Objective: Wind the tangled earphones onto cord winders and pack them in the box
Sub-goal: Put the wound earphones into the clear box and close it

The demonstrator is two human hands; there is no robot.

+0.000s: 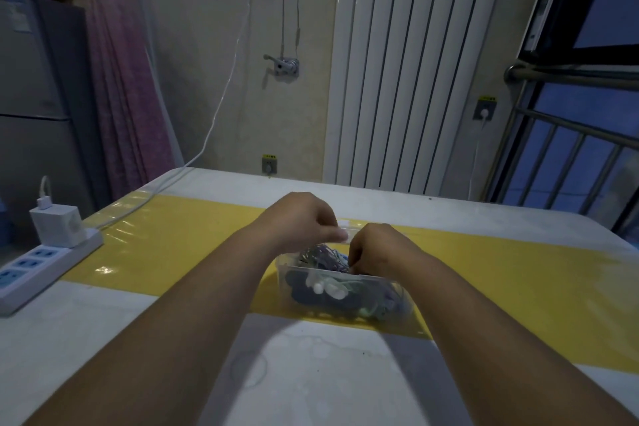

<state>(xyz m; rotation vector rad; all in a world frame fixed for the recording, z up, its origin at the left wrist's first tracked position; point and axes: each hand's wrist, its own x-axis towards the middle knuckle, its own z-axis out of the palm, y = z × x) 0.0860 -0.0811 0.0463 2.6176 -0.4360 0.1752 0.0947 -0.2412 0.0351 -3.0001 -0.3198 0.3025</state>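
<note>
At the far left a white power strip (45,266) with a white cube charger (57,223) plugged in is seen on the yellow-banded table (173,245). Next, the left hand (301,218) is held curled, its fingertips pinching the far rim of the clear rectangular plastic box (281,270), which stands on the yellow band. The tangled earphones (326,287) (white buds, purple and greenish cords) are lying inside the box. The right hand (375,249) is dipped into the box with its fingers curled; what they grip cannot be told.
</note>
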